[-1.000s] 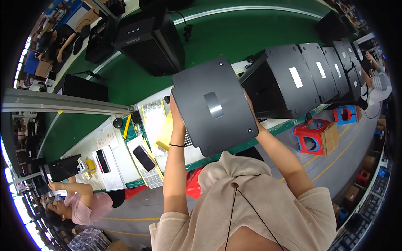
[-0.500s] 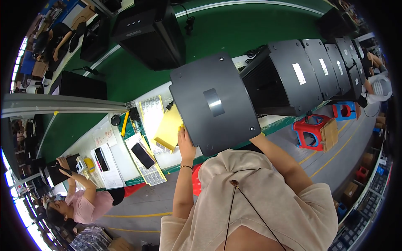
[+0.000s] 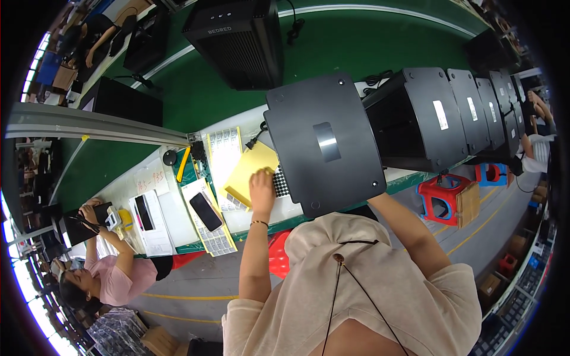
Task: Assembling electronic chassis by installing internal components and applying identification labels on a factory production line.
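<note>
A black computer case stands right in front of me, its broad flat face toward me with a shiny silver rectangular label in the middle. My left hand is closed beside its left edge, fingers bent and pressed together over the yellow pad. A sheet of small round black dots shows between that hand and the case, partly hidden by the case. What the fingertips hold, if anything, cannot be made out. My right forearm reaches to the case's lower right corner, which hides the right hand.
Several similar black cases line the bench at right, and another stands at the back. A phone lies on label sheets, near a yellow cutter. Red and blue stools stand at right. A person works at left.
My left hand has come off the case's left edge and now lies farther left, over the yellow pad. The dotted sheet has come into sight beside it. The whole view has shifted slightly.
</note>
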{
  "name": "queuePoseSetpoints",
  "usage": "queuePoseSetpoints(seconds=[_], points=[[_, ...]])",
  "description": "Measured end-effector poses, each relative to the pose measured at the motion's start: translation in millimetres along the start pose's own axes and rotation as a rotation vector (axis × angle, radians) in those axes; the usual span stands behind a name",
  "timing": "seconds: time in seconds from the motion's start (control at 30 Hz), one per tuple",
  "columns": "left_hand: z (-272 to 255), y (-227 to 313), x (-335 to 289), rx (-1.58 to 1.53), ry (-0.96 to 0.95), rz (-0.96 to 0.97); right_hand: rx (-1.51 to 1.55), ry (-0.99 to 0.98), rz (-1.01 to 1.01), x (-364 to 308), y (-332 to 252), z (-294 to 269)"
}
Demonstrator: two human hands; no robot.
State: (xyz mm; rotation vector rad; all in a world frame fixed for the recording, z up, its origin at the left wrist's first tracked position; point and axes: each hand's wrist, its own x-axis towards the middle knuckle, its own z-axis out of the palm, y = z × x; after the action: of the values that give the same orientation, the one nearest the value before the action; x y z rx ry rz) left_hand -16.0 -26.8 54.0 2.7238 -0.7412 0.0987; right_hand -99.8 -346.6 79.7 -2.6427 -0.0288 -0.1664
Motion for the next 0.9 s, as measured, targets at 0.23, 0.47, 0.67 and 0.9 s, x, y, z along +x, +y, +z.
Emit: queuePoseSetpoints(seconds=[0.23,0.47,0.67,0.9], points=[[-1.2,27.5,-2.7,-0.064,0.056,0.011,0.074,0.006,-0.004,13.6,-7.4,-4.5],[19.1,9.8,5.7,-0.084,0.042,0.043,-0.061,-0.310,0.005,40.5,-19.1,-21.9],[29.4,0.5,15.2,-0.197,0.063,0.070,-0.194,-0.585,0.094,69.6,-23.0,-35.6],[9.5,6.2,22.0,-0.354,0.033,-0.052,-0.084,-0.581,0.121,73.5,-38.7,-53.9]])
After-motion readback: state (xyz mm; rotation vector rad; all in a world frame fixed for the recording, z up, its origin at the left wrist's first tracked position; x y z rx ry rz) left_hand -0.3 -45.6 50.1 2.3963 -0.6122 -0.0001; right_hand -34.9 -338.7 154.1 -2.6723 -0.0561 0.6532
